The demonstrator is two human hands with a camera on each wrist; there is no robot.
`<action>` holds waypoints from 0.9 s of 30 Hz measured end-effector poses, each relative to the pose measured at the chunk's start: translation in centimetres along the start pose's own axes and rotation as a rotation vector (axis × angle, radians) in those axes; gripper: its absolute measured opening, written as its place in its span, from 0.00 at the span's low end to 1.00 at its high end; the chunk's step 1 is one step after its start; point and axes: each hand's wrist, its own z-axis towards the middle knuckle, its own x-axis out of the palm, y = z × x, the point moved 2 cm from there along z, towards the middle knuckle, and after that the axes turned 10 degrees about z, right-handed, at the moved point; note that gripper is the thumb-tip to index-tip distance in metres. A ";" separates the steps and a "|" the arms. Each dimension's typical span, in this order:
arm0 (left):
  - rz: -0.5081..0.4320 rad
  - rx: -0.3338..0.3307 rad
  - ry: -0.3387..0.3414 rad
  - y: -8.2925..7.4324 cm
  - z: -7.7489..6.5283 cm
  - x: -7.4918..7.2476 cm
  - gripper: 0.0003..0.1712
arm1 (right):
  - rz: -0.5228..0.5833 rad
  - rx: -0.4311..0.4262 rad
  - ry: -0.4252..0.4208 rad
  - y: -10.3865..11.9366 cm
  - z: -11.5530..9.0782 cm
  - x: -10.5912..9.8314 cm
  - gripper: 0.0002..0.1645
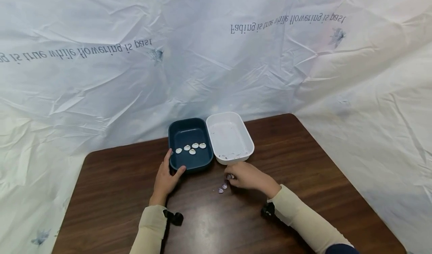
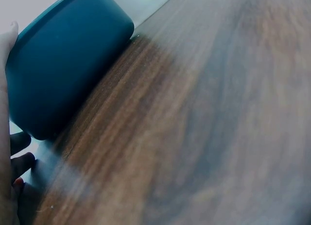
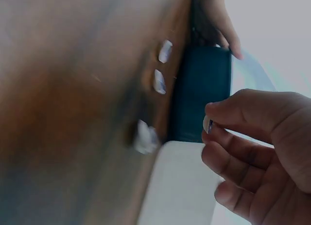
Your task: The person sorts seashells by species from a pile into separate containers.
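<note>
Between thumb and index finger, my right hand (image 1: 248, 176) pinches a small pale seashell (image 3: 207, 124), just in front of the white tray (image 1: 251, 143). On the table near that hand lie small purple-and-white shells (image 1: 224, 186); the right wrist view shows them blurred. My left hand (image 1: 166, 179) rests at the near left corner of the dark teal tray (image 1: 189, 123), fingers spread along its side and thumb at the front rim. Several white shells (image 1: 192, 151) lie inside the teal tray, most in a loose row across it.
Both trays stand side by side at the back of the dark wooden table (image 1: 118, 194). Small bits lie at the near end of the white tray's floor. A pale printed cloth (image 1: 202, 59) hangs behind the table.
</note>
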 end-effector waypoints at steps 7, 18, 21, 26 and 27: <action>0.007 -0.006 0.001 0.0 0.0 -0.1 0.56 | 0.068 -0.021 0.002 0.1 2.1 -3.6 0.13; 0.001 -0.025 0.021 -0.1 -0.3 0.0 0.56 | 0.050 -0.066 0.003 -1.8 5.8 -7.5 0.13; -0.003 -0.018 0.013 -0.1 -0.3 -0.1 0.55 | 0.054 -0.075 0.024 -2.5 6.8 -7.9 0.13; 0.003 -0.016 0.010 -0.1 -0.2 0.0 0.56 | 0.050 -0.041 0.055 -3.8 8.5 -8.2 0.14; 0.005 -0.016 0.012 -0.1 -0.2 0.0 0.56 | 0.052 -0.029 0.058 -4.1 8.8 -8.2 0.14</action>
